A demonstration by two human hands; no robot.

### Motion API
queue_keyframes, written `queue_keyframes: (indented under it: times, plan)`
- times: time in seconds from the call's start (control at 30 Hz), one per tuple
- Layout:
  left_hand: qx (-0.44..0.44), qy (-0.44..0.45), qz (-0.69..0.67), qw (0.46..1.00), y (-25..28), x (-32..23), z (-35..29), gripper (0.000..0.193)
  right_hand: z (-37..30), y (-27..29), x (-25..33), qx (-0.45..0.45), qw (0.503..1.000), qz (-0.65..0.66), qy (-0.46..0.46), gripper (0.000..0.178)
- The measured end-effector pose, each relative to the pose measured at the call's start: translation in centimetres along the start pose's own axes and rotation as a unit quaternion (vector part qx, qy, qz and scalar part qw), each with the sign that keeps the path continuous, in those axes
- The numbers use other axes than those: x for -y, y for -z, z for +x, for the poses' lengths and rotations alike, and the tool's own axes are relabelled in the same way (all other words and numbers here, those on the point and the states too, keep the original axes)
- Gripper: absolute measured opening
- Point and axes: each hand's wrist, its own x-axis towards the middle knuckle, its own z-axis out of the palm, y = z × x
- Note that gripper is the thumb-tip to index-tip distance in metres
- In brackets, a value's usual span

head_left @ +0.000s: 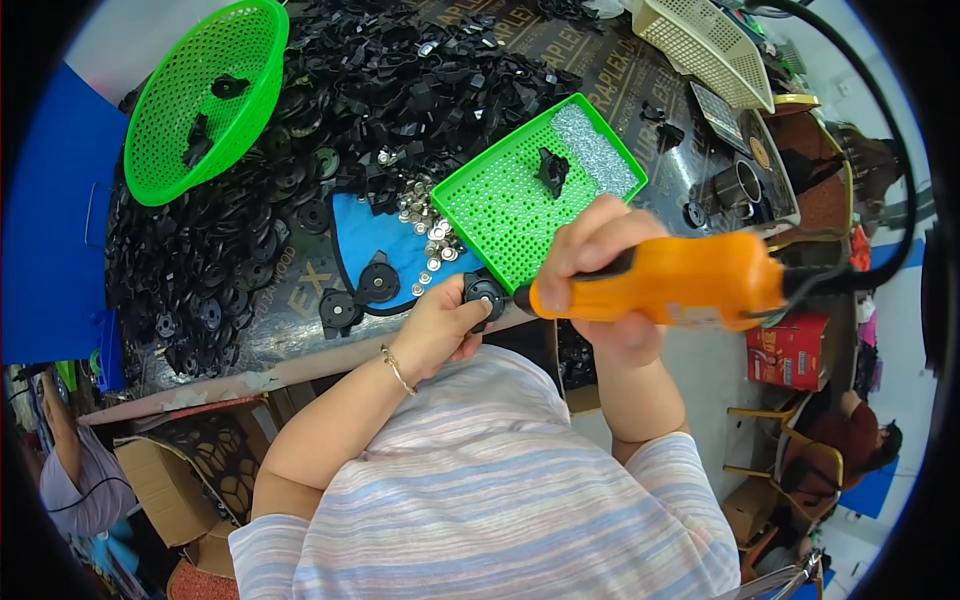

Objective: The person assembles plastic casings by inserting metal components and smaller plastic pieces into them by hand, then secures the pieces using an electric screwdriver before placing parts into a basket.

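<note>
My left hand (432,328) is closed on a round black plastic part (484,292) at the table's front edge, the thumb lying across its face. In my right hand (612,250) is an orange electric screwdriver (705,280), its dark nose end close to the black part; I cannot tell if they touch. Just beyond lies a green perforated tray (490,205) with small silver screws (600,155) and a black plastic piece (552,172) inside. Left of it, small round silver metal pieces (428,240) and a round black part (378,283) rest on a blue cloth (372,232).
A heap of black plastic parts (400,80) covers the table's far side, with round black discs (215,260) at left. A green basket (270,110) stands far left, a beige basket (705,50) far right, a metal cup (738,188) nearer. The screwdriver's black cable (905,190) loops at right.
</note>
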Motion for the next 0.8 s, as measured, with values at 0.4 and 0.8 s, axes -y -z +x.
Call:
queue_keyframes:
  times: [0.4, 0.8]
  plan:
    - [0.006, -0.003, 0.028, 1.000, -0.2, -0.1, 0.0, 0.006, -1.1, 2.7, -1.3, -0.167, 0.984, -0.019, 0.065, 0.037]
    - [0.006, -0.004, 0.039, 0.999, -0.2, -0.1, 0.1, 0.007, -1.3, 2.9, -2.2, -0.133, 0.988, -0.054, 0.051, 0.032]
